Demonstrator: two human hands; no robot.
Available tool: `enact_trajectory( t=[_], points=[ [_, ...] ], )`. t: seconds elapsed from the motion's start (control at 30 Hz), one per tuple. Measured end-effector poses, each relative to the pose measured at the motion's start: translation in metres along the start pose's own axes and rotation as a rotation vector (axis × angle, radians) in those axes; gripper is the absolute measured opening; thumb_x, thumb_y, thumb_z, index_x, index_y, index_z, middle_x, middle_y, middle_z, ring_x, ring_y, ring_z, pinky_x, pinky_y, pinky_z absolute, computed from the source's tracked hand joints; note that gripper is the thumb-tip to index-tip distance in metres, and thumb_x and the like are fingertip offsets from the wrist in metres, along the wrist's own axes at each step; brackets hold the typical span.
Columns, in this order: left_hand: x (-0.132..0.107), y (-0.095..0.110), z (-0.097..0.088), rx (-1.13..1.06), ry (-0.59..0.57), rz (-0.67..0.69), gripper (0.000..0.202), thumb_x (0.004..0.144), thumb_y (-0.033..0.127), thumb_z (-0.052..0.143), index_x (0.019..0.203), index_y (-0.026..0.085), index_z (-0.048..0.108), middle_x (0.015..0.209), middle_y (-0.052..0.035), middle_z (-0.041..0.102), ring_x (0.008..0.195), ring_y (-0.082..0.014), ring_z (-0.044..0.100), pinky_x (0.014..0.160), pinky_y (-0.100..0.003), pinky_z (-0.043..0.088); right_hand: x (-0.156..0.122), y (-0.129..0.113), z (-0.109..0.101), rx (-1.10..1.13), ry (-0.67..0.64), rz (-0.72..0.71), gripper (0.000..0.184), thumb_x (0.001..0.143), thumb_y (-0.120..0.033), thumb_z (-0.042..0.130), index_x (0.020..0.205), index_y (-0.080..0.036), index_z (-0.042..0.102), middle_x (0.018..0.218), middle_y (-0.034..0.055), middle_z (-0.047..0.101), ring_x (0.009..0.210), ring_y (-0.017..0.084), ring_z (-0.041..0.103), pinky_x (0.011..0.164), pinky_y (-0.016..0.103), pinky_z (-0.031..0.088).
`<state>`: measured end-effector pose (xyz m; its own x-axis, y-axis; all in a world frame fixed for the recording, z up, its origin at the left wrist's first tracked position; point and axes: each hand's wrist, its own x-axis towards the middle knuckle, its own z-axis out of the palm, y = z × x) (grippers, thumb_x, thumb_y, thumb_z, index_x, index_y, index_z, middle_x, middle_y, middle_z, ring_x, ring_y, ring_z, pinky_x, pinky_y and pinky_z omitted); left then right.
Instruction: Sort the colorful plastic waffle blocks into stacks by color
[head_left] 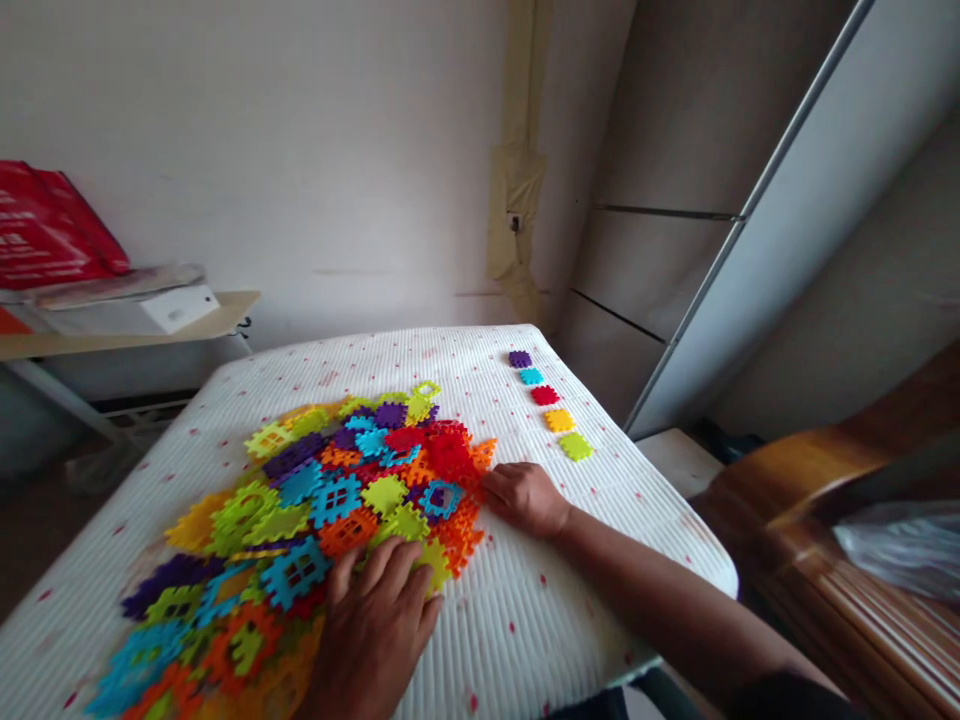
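Note:
A spread-out heap of plastic interlocking building tiles (337,500) in several colours covers the middle and left of the bed-like surface. My left hand (379,620) rests on the near side of the heap, fingers apart, touching lime green tiles (405,522). At the heap's right edge, my right hand (529,497) has its fingers curled in beside red tiles (451,450) and orange tiles (459,535). Whatever its fingertips hold is hidden. To the right lies a spaced row: a purple tile (520,358), a blue tile (531,376), a red tile (544,396), a yellow tile (559,420) and a lime green tile (576,446).
A white ribbed cover (592,570) with red specks lies under the tiles. At the left, a side table (225,315) bears a red bag (56,230) and a white box (180,308). A wardrobe (667,200) and brown wooden furniture (817,490) stand to the right.

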<state>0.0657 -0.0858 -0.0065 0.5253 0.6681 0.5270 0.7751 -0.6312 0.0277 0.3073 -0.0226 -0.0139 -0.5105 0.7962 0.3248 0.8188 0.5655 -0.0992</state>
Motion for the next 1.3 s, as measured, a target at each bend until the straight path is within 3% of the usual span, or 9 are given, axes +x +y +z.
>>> enact_trajectory(
  t=[0.2, 0.37, 0.63, 0.9, 1.1, 1.3],
  points=[
    [0.004, 0.006, -0.003, 0.069, -0.099, -0.082, 0.022, 0.078, 0.029, 0.059, 0.098, 0.022, 0.064, 0.102, -0.0061, 0.067, 0.1, -0.0252, 0.054, 0.086, -0.044, 0.032, -0.001, 0.005, 0.009, 0.198, 0.075, 0.103, 0.022, 0.091, -0.021, 0.04, 0.078, -0.018, 0.057, 0.072, 0.0021, 0.06, 0.063, 0.01, 0.054, 0.06, 0.021, 0.037],
    [0.01, 0.015, -0.008, 0.085, -0.177, -0.173, 0.022, 0.076, 0.025, 0.062, 0.098, 0.02, 0.064, 0.112, -0.0096, 0.062, 0.106, -0.0272, 0.049, 0.088, -0.045, 0.033, -0.002, 0.009, 0.011, 0.321, 0.063, 0.17, 0.021, 0.09, -0.024, 0.041, 0.083, -0.018, 0.059, 0.079, 0.0041, 0.064, 0.07, 0.013, 0.058, 0.065, 0.022, 0.042],
    [0.017, 0.0, -0.015, -0.121, -0.239, -0.182, 0.02, 0.078, 0.023, 0.059, 0.095, 0.028, 0.068, 0.096, -0.0035, 0.062, 0.094, -0.0215, 0.051, 0.082, -0.039, 0.037, -0.001, 0.009, 0.008, 0.401, 0.052, 0.207, 0.023, 0.089, -0.028, 0.041, 0.083, -0.019, 0.06, 0.081, 0.0049, 0.065, 0.071, 0.014, 0.06, 0.068, 0.024, 0.045],
    [0.023, -0.01, -0.024, -0.247, -0.1, -0.192, 0.025, 0.079, 0.016, 0.053, 0.09, 0.028, 0.072, 0.081, -0.0034, 0.06, 0.083, -0.019, 0.053, 0.075, -0.035, 0.043, -0.001, 0.01, 0.011, 0.416, 0.055, 0.232, 0.02, 0.087, -0.027, 0.041, 0.082, -0.019, 0.06, 0.08, 0.0042, 0.065, 0.07, 0.013, 0.059, 0.067, 0.023, 0.045],
    [0.03, -0.023, -0.021, -0.349, 0.071, -0.2, 0.022, 0.079, 0.01, 0.051, 0.085, 0.021, 0.069, 0.075, -0.0017, 0.065, 0.075, -0.0151, 0.059, 0.069, -0.028, 0.047, -0.001, 0.012, 0.012, 0.46, 0.083, 0.248, 0.02, 0.086, -0.026, 0.043, 0.083, -0.019, 0.061, 0.079, 0.0038, 0.065, 0.069, 0.014, 0.059, 0.066, 0.024, 0.044],
    [0.04, -0.031, -0.009, -0.415, 0.27, -0.18, 0.018, 0.075, 0.006, 0.053, 0.077, 0.02, 0.063, 0.073, 0.0002, 0.067, 0.072, -0.0138, 0.061, 0.069, -0.027, 0.049, 0.006, 0.006, -0.005, 0.76, 0.126, 0.329, 0.023, 0.082, -0.037, 0.052, 0.085, -0.016, 0.062, 0.074, 0.0026, 0.062, 0.064, 0.013, 0.055, 0.06, 0.025, 0.043]
  ],
)
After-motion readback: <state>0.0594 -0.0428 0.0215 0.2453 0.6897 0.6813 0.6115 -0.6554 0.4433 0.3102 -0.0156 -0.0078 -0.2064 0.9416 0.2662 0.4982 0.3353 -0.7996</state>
